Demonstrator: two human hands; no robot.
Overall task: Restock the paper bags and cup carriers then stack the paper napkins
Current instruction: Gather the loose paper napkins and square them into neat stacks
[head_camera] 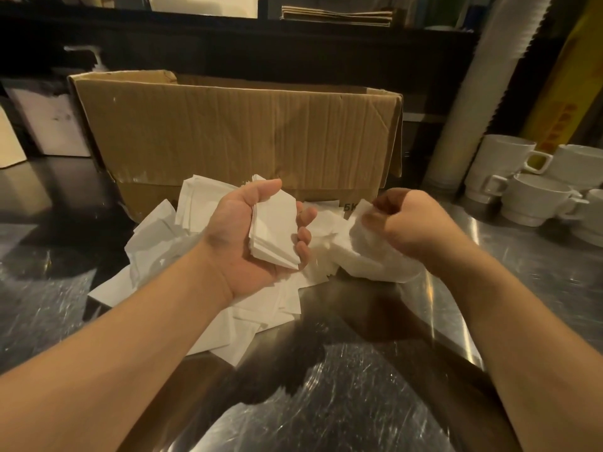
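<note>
A loose heap of white paper napkins [156, 243] lies on the steel counter [326, 386] in front of a brown cardboard box [228, 132]. My left hand [241, 236] is palm up and holds a small squared stack of napkins [275, 230], thumb over its top edge and fingers curled round its right side. My right hand [408, 220], blurred, has its fingers curled and pinches a napkin [365, 243] from the right part of the heap. Just under that hand the napkins look crumpled.
White ceramic cups [528, 197] are stacked at the right on the counter. A tall sleeve of white paper cups [483, 93] leans behind them beside a yellow package [561, 93]. Folded brown paper bags [336, 17] lie on the dark shelf behind the box.
</note>
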